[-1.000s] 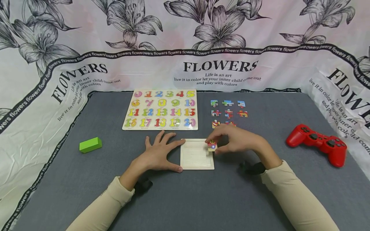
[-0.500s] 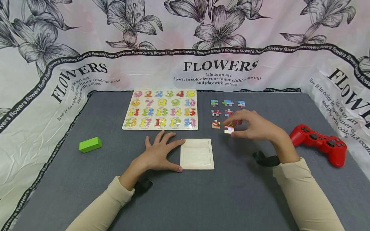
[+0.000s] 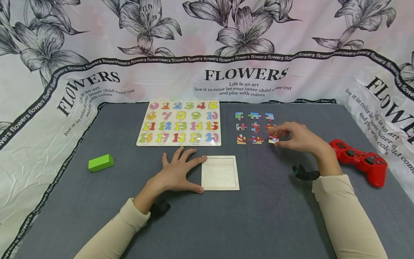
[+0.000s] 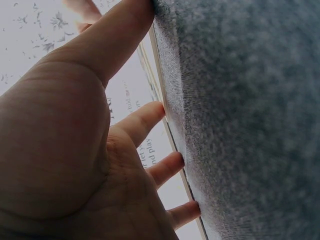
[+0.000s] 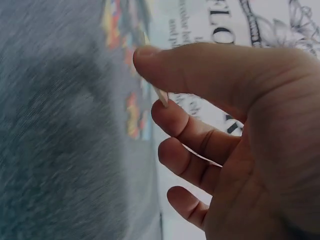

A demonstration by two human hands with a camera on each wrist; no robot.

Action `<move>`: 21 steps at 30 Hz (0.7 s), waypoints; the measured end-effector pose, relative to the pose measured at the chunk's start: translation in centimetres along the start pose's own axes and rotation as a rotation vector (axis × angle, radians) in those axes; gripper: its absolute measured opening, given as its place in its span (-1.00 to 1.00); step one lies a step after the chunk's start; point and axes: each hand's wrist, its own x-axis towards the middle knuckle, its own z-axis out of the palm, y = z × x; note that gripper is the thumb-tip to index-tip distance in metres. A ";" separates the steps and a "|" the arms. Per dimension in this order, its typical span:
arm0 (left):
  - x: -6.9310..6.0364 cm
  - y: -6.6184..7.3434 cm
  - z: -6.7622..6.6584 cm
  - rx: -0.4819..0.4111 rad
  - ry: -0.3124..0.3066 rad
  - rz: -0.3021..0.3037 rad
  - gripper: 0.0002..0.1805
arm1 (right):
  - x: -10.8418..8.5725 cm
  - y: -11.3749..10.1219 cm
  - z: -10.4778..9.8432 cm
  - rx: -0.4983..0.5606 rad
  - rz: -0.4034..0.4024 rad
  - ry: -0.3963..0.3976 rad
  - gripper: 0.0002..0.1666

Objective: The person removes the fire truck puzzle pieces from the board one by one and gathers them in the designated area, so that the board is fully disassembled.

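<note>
A jigsaw puzzle piece (image 3: 273,139) is pinched between the thumb and fingers of my right hand (image 3: 302,139), at the right end of the front row of loose puzzle pieces (image 3: 256,140). Edge-on, the held puzzle piece (image 5: 162,97) shows as a thin pale strip in the right wrist view. My left hand (image 3: 177,175) rests on the table with its fingers spread. Its thumb and index fingertip touch the left edge of a square wooden tray (image 3: 220,173), whose bare inside shows.
Behind the tray lies a number board (image 3: 179,123) with colourful digits. A green block (image 3: 101,163) is on the far left. A red game controller (image 3: 359,162) lies right of my right forearm. Flower-printed cloth (image 3: 239,77) rises along the back edge.
My right hand has carried the piece from the tray's upper right corner rightward and back to the loose pieces, and still pinches it. The left hand and tray have stayed put.
</note>
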 end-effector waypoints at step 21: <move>0.1 -0.1 0.1 0.001 -0.008 0.001 0.10 | 1.0 2.0 1.9 -0.048 0.021 -0.015 -0.51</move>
